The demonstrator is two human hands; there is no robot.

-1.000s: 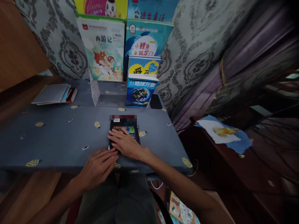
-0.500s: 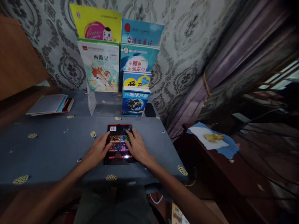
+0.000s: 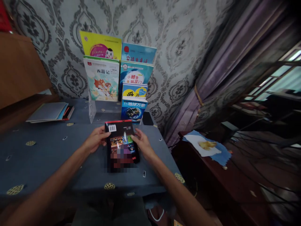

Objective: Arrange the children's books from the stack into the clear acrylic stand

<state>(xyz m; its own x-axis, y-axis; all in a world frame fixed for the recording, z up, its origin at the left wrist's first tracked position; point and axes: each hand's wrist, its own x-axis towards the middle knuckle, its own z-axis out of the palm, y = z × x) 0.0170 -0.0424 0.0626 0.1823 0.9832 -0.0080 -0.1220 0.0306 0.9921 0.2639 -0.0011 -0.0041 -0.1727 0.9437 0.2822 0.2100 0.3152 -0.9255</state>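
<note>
Both hands grip a black book with its back cover facing me, showing a white barcode, a red top edge and rows of small colour pictures. My left hand holds its left edge, thumb on the cover. On the right edge, my right hand has its thumb over the front and fingers around the side. The book's top is tipped up, and a blurred patch covers its lower part. Behind it stands a clear book rack with several children's books, among them a white one and a blue earth-picture book.
A dark phone lies right of the rack. At the left is a small stack of books beside a wooden panel. The grey tablecloth ends near my lap. To the right, a dark red surface carries a blue cloth.
The black book lay flat under both hands; now its top edge is lifted and the hands hold its sides. The camera view has tilted upward.
</note>
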